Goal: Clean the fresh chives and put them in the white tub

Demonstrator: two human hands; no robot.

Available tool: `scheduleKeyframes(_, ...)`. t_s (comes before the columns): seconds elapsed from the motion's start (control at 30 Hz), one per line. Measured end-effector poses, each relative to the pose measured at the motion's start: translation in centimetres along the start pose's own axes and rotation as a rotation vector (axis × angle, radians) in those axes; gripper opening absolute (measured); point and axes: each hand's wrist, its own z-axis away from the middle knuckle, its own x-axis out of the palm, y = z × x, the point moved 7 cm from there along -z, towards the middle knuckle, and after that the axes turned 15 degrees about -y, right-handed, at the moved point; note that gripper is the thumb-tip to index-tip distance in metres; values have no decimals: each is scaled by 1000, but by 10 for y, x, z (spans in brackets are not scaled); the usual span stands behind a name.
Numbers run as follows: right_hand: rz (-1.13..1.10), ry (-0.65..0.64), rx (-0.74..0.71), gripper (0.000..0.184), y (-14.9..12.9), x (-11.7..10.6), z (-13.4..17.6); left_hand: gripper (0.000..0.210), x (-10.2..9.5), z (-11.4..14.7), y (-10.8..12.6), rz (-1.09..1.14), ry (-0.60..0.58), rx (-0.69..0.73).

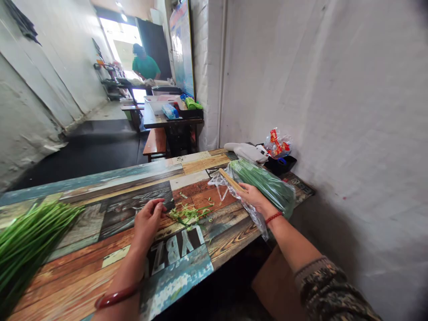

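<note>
Green trimmings (189, 215) beside left hand (149, 218)

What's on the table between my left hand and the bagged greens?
In the head view, scattered green trimmings lie between your left hand and the bagged greens.

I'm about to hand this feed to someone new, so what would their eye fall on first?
Probably the big bunch of green stalks spread at the table's left edge. Next, the clear plastic bag of greens on the right, where the right hand has a tan strip in its fingers. Between them, pale green scraps lie just right of the left hand.
</note>
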Motion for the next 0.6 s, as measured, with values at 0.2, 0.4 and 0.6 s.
scheduleKeyframes(0.2,246,94,-280,72,-47,-19,18,45,-1,-1,-1,-58,-7,-19)
scheduleKeyframes(0.4,442,207,-263,54,-63,-48,25,44,0,2,7,-90,-10,-56)
scheduleKeyframes(0.6,1029,401,-151,55,-89,-93,36,40,0,0,0,-117,-7,-46)
